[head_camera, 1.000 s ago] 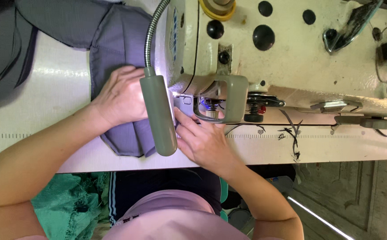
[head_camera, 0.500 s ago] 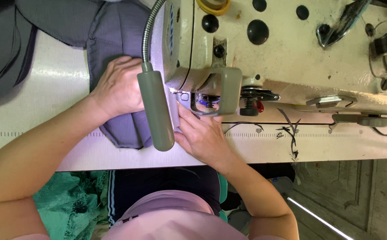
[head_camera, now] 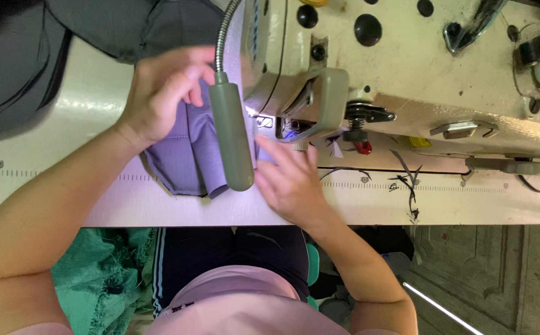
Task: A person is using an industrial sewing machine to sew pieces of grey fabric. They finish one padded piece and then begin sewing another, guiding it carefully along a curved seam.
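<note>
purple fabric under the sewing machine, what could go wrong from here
The right hand presses the purple fabric flat close to the needle area, so fingertips could get caught. The left hand has part-lifted fingers, so the fabric may skew. The grey lamp head blocks part of the seam.

We find the fabric piece [head_camera: 183, 152] on the table [head_camera: 65, 198], left of the sewing machine [head_camera: 419, 68]. The lamp head [head_camera: 231, 139] lies over it, seemingly touching. More cloth [head_camera: 28, 68] lies far left.

The lamp [head_camera: 231, 139] and the sewing machine [head_camera: 406, 68] crowd the needle; both hands squeeze in beside them. Bare table [head_camera: 468, 201] lies open rightward.
</note>
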